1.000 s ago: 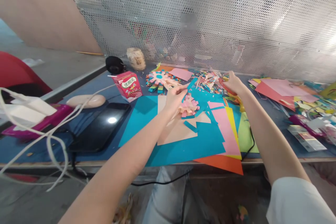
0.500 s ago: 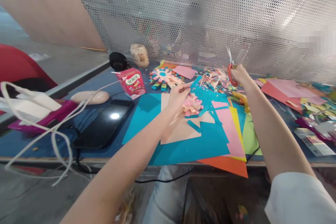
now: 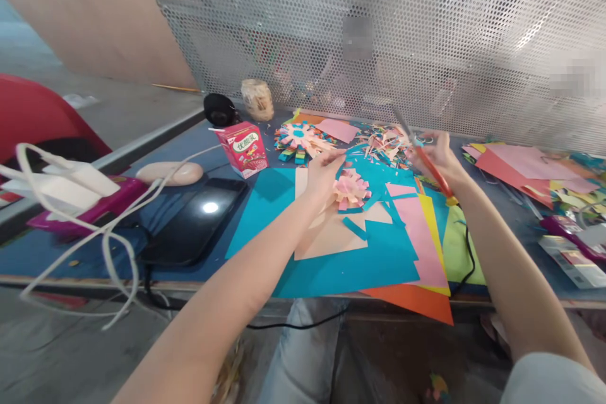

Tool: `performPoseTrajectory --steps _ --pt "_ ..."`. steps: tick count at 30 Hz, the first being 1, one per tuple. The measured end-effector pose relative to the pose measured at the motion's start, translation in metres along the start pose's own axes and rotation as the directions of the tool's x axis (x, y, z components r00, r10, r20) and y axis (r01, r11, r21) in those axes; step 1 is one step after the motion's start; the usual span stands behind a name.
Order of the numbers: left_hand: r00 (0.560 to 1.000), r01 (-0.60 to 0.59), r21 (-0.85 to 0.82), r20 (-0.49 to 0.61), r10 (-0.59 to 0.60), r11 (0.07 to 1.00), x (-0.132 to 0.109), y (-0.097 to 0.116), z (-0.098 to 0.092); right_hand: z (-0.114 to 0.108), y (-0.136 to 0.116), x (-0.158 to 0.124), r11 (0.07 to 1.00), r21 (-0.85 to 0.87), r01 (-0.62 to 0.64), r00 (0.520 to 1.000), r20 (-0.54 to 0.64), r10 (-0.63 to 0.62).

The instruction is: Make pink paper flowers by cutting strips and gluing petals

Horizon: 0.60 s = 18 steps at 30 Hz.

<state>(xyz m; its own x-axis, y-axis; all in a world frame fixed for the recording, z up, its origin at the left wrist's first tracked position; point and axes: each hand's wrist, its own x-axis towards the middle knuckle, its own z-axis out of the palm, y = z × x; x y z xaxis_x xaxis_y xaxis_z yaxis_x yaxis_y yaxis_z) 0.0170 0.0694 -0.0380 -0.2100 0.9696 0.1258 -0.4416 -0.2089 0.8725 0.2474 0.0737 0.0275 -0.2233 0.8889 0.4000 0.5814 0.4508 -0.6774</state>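
My left hand point(image 3: 326, 172) is closed, with its fingertips pinching a strip of blue paper point(image 3: 351, 153). Just below those fingers is a pink fringed paper flower point(image 3: 351, 189), over peach and blue paper. My right hand point(image 3: 440, 154) is up at the right, with a pair of scissors point(image 3: 434, 170) held in it. Their orange handles slant down toward the wrist and the blades point up and left, away from the blue strip. A peach sheet point(image 3: 326, 243) lies on a large blue sheet point(image 3: 388, 265) under my left forearm.
Behind lie a layered paper flower point(image 3: 298, 134) and a heap of paper scraps point(image 3: 386, 139), before a perforated metal screen point(image 3: 284, 19). A pink drink carton point(image 3: 245, 150), a black phone point(image 3: 194, 221) and white cables point(image 3: 106, 246) are at left. More coloured paper point(image 3: 525, 164) lies right.
My right hand has turned, swinging the scissors from nearly upright to a leftward slant, handles now along the wrist. My left hand keeps its pinch. The whole view has shifted slightly.
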Motion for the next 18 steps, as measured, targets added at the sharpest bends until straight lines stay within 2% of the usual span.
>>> performPoseTrajectory --steps 2,3,10,18 --pt "0.997 0.066 -0.073 -0.025 -0.068 0.995 -0.002 0.005 0.001 0.008 -0.003 -0.023 0.998 0.059 -0.022 0.984 0.178 0.011" --pt "0.995 0.091 -0.101 -0.036 -0.095 0.991 -0.003 0.007 0.001 0.011 -0.004 -0.031 0.997 0.078 -0.025 0.977 0.212 0.008" --pt "0.993 0.118 -0.133 -0.016 -0.121 0.984 -0.011 0.022 0.006 0.019 -0.017 -0.055 0.996 -0.079 -0.042 0.969 0.238 0.060" --pt "0.985 0.048 -0.040 0.169 -0.040 0.998 -0.028 0.020 0.015 0.026 -0.031 -0.064 0.993 -0.095 -0.073 0.951 0.292 0.098"
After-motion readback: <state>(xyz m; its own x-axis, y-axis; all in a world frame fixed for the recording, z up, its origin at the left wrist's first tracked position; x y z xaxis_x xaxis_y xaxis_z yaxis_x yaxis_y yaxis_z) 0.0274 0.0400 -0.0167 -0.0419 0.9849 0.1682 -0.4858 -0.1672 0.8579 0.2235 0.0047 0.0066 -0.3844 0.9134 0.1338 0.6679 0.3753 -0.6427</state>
